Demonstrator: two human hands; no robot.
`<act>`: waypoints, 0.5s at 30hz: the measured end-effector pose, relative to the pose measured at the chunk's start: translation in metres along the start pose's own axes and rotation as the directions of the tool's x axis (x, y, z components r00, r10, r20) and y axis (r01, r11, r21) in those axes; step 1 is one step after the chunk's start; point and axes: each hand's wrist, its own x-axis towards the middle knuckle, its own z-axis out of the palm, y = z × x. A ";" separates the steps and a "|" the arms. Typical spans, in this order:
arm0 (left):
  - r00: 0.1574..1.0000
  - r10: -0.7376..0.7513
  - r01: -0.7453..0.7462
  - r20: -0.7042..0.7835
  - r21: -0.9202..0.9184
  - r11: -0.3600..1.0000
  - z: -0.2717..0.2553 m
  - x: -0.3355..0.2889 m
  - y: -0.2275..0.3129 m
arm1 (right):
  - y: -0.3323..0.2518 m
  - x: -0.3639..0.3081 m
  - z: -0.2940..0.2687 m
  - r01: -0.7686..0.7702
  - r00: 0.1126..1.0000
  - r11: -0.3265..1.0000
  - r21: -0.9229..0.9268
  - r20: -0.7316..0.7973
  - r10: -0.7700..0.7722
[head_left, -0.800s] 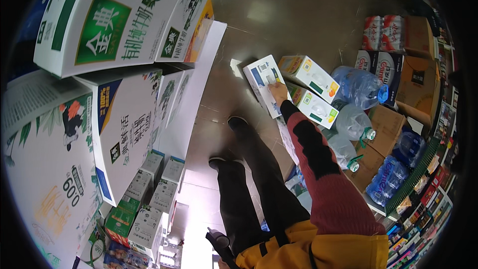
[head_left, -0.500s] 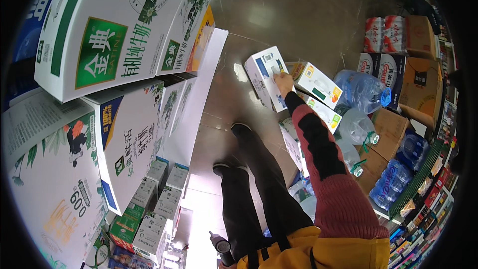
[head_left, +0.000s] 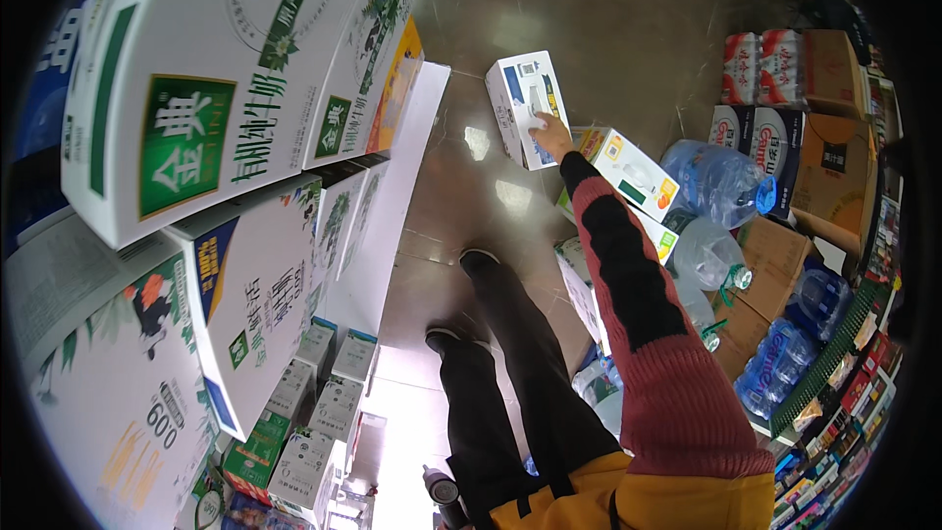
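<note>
My right hand [head_left: 552,137] reaches out ahead, its fingers on the top of a white carton box [head_left: 517,137] with a blue side panel, near its handle. The fingertips look hooked there, partly hidden by the hand itself. Beside it on the floor lie white-and-yellow boxes [head_left: 631,172], apart from the box under my hand. At the lower edge only a sliver of my left hand [head_left: 439,524] shows, at the base of a dark bottle-like cylinder [head_left: 444,489] with a grey end; it seems to hold this.
Large white milk cartons [head_left: 265,108] stand stacked on a white shelf [head_left: 402,167] at my left. Big clear water jugs [head_left: 716,182], brown cardboard boxes [head_left: 834,172] and packs of bottled water [head_left: 775,368] line the right. Between them runs a shiny brown floor [head_left: 451,137].
My right hand and the white box have moved away from me, and the box has turned slightly. A gap has opened between it and the yellow-marked boxes.
</note>
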 end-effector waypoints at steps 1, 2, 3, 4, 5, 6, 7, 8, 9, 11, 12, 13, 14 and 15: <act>1.000 0.013 -0.013 -0.002 -0.002 1.000 -0.001 -0.003 -0.001 | 0.004 -0.007 -0.005 -0.108 0.987 0.994 -0.005 0.120 0.108; 0.999 0.030 -0.030 -0.010 -0.004 1.000 -0.003 -0.008 -0.002 | 0.007 -0.016 -0.004 0.027 0.997 0.985 -0.172 0.079 -0.014; 0.999 0.045 -0.045 -0.012 -0.002 0.999 -0.006 -0.012 -0.004 | 0.013 -0.032 -0.007 0.121 0.989 0.956 -0.268 0.118 -0.093; 0.998 0.063 -0.063 -0.022 0.002 0.998 -0.010 -0.018 -0.005 | 0.018 -0.052 -0.006 0.180 0.979 0.935 -0.304 0.151 -0.139; 0.997 0.075 -0.075 -0.032 0.003 0.997 -0.015 -0.025 -0.007 | 0.022 -0.074 -0.004 0.224 0.972 0.891 -0.395 0.163 -0.172; 0.996 0.081 -0.081 -0.041 -0.002 0.997 -0.021 -0.034 -0.009 | 0.021 -0.089 -0.002 0.374 0.906 0.738 -0.561 0.391 -0.162; 0.996 0.079 -0.079 -0.051 -0.013 0.997 -0.027 -0.040 -0.011 | 0.020 -0.117 0.001 0.443 0.881 0.714 -0.542 0.410 -0.235; 0.999 -0.006 0.005 -0.039 -0.012 1.000 -0.031 -0.047 -0.013 | 0.016 -0.150 0.006 0.408 0.903 0.829 -0.381 0.301 -0.306; 1.000 0.020 -0.021 -0.009 -0.136 0.990 -0.036 -0.048 -0.013 | 0.006 -0.176 0.012 0.473 0.864 0.781 -0.408 0.387 -0.321; 0.999 -0.039 0.039 0.006 -0.252 0.967 -0.039 -0.051 -0.017 | -0.024 -0.232 0.026 0.452 0.827 0.854 -0.258 0.480 -0.293; 0.999 -0.025 0.014 -0.033 -0.298 0.954 -0.037 -0.051 -0.019 | -0.043 -0.262 0.034 0.482 0.809 0.868 -0.123 0.444 -0.386; 0.997 -0.046 0.029 -0.058 -0.259 0.965 -0.035 -0.049 -0.021 | -0.066 -0.286 0.041 0.479 0.735 0.876 0.054 0.520 -0.434; 0.995 -0.058 0.039 -0.080 -0.223 0.974 -0.032 -0.048 -0.025 | -0.091 -0.312 0.049 0.346 0.708 0.934 0.090 0.629 -0.322; 0.993 -0.027 0.006 -0.116 -0.177 0.984 -0.029 -0.049 -0.029 | -0.121 -0.334 0.056 0.417 0.615 0.882 0.219 0.647 -0.451</act>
